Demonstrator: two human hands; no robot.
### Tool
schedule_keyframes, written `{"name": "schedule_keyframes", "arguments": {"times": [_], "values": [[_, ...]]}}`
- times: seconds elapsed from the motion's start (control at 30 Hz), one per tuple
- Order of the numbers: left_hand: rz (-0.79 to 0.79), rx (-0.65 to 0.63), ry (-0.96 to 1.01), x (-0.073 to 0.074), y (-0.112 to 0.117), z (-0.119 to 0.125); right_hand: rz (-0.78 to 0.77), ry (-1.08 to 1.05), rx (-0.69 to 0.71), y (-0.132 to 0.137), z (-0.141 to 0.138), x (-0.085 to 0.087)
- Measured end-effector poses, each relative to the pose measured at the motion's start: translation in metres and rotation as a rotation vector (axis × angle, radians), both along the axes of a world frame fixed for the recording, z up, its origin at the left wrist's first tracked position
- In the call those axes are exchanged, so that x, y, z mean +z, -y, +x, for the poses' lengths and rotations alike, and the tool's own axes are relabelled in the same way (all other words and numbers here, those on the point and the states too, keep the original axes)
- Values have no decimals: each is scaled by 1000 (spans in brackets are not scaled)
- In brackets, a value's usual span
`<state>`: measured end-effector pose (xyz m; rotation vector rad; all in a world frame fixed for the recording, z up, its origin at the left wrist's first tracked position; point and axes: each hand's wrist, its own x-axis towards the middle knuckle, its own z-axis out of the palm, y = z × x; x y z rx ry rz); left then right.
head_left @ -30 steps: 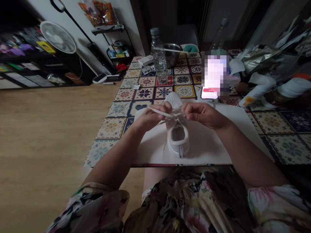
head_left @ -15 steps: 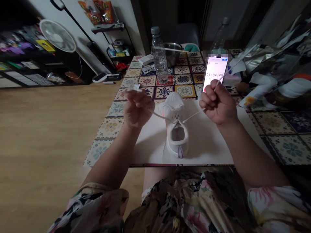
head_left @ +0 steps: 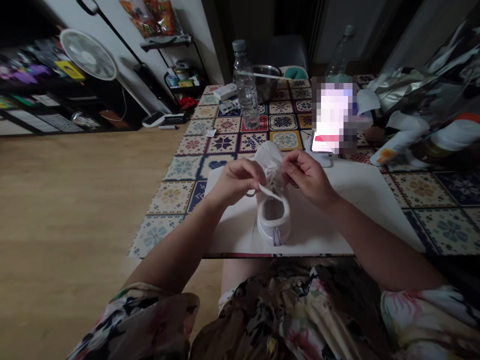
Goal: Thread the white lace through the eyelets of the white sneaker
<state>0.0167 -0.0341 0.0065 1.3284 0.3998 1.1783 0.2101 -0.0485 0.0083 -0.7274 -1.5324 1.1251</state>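
Note:
A small white shoe (head_left: 273, 215) stands on a white sheet (head_left: 337, 215) with its heel toward me. My left hand (head_left: 238, 180) is closed in a pinch on the shoe's white lace (head_left: 268, 191) at the left of the tongue. Close on the other side, my right hand (head_left: 305, 177) pinches the lace too. Both hands meet just above the shoe's opening. The fingertips hide part of the lace.
A patterned tile mat (head_left: 225, 145) covers the low table. A clear water bottle (head_left: 245, 85) stands behind the shoe, and a propped phone (head_left: 332, 125) is at the right. Bags and clutter (head_left: 420, 115) fill the right side. Wooden floor (head_left: 75, 200) and a fan (head_left: 88, 55) lie left.
Half a second ago my hands were spread apart and raised, pulling the lace ends taut. Now both have come back together at the shoe's tongue.

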Motion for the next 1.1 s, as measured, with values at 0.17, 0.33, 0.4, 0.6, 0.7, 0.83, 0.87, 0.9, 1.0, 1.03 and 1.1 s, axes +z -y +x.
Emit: {"name": "schedule_keyframes", "arguments": {"times": [0.17, 0.33, 0.4, 0.6, 0.7, 0.83, 0.87, 0.9, 1.0, 1.03, 1.1], "values": [[-225, 13, -83, -1, 3, 12, 148, 97, -77, 4, -1, -1], [-294, 83, -94, -3, 5, 16, 183, 158, -37, 11, -3, 2], [-269, 143, -83, -3, 5, 16, 152, 143, -24, 13, -4, 3], [-231, 170, -143, -3, 8, 14, 169, 121, -81, 14, -3, 7], [-242, 129, -213, -2, 11, 13, 118, 38, -134, 12, 0, 7], [-239, 47, -322, 3, 13, 11, -58, -118, -237, 5, 1, 3], [-240, 39, -330, 3, 12, 11, -71, -97, -236, 3, 1, 3], [-239, 35, -329, 3, 12, 10, -66, -58, -228, 3, 0, 2], [-213, 36, -292, 0, 10, 9, -1, 46, -214, 4, -1, 2], [-200, 39, -277, -2, 9, 9, 21, 57, -216, 5, -1, 2], [-187, 45, -252, -4, 8, 8, 56, 72, -204, 8, -1, 3]]}}
